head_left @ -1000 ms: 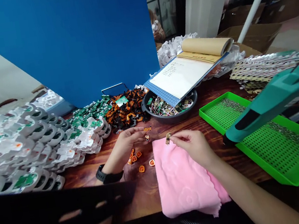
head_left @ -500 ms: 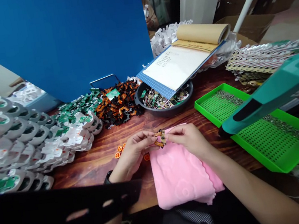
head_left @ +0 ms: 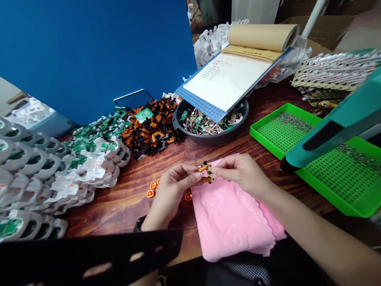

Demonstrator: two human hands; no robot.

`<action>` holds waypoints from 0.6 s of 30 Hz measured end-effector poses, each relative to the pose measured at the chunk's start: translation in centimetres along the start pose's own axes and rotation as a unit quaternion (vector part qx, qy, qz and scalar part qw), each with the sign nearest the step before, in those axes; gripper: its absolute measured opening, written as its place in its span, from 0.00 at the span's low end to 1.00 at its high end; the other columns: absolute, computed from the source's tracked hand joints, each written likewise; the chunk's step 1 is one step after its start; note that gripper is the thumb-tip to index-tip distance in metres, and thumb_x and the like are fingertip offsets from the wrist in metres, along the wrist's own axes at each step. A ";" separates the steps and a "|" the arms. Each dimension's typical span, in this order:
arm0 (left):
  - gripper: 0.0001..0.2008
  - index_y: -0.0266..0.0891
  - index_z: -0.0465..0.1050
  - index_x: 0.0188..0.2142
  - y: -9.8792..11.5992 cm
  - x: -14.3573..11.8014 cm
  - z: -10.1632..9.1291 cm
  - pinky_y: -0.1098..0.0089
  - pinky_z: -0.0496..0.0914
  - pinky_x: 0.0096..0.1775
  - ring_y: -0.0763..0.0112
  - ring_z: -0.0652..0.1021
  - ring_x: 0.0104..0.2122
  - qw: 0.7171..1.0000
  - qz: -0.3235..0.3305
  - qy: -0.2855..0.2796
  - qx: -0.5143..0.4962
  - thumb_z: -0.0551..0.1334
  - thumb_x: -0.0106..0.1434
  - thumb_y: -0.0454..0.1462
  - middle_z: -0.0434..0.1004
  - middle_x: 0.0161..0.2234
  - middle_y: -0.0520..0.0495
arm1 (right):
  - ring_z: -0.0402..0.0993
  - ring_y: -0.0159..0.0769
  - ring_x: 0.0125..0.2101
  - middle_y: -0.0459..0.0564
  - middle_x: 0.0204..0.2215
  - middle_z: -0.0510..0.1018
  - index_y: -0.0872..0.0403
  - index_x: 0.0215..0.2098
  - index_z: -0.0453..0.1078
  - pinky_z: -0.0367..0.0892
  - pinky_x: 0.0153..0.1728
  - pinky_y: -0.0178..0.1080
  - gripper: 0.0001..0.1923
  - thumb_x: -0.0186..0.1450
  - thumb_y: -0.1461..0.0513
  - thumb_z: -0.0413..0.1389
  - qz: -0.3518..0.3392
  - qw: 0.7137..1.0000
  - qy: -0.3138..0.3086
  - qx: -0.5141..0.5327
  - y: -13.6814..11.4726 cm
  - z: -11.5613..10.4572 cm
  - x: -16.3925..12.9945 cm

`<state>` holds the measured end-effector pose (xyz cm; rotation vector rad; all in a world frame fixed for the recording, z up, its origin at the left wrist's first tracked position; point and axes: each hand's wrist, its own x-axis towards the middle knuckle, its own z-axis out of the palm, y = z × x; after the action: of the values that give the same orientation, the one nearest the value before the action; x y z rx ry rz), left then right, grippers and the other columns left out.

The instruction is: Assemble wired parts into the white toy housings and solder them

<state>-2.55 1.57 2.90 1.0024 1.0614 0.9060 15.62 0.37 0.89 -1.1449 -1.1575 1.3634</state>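
Two hands, left hand (head_left: pixel 172 188) and right hand (head_left: pixel 243 175), pinch one orange-black part (head_left: pixel 205 173).

2 hands (head_left: pixel 172 191) (head_left: pixel 243 175), 1 pink cloth (head_left: pixel 230 218), 1 green tray (head_left: pixel 336 159), 1 dark bowl (head_left: pixel 213 137), 1 notepad (head_left: pixel 234 76), approx 3 orange bits (head_left: pixel 150 189) loose on worktop (head_left: pixel 121 208). White housings (head_left: pixel 19 173): too many to count.

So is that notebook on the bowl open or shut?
Open: the notebook shows a written white page, with its earlier pages rolled back at the top, resting across the dark bowl.
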 end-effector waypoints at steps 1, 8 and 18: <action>0.11 0.35 0.76 0.28 0.0 0.0 0.0 0.74 0.73 0.34 0.74 0.79 0.27 1.000 0.002 0.001 0.001 0.74 0.47 0.34 0.81 0.29 0.50 | 0.65 0.26 0.21 0.44 0.18 0.74 0.56 0.20 0.75 0.61 0.27 0.32 0.08 0.52 0.59 0.61 -0.005 1.000 0.000 -0.006 0.0 0.0 0.0; 0.12 0.36 0.78 0.31 -0.3 0.3 -0.5 0.72 0.75 0.36 0.70 0.81 0.31 0.998 -0.055 -0.020 -0.036 0.74 0.46 0.34 0.82 0.31 0.48 | 0.72 0.31 0.24 0.47 0.22 0.79 0.55 0.23 0.76 0.66 0.29 0.33 0.08 0.54 0.59 0.61 -0.031 0.999 0.002 -0.043 0.4 0.2 -0.1; 0.11 0.37 0.82 0.34 -0.4 0.2 -0.4 0.71 0.74 0.38 0.67 0.81 0.33 0.997 -0.073 -0.033 -0.021 0.73 0.49 0.37 0.84 0.34 0.43 | 0.75 0.34 0.27 0.49 0.26 0.80 0.54 0.26 0.76 0.67 0.31 0.34 0.07 0.59 0.61 0.58 -0.114 0.981 0.023 -0.157 1.2 0.3 -0.4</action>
<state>-2.88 1.73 2.39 0.9020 1.0428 0.7674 15.29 -0.18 -0.21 -1.2137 -1.4568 0.9981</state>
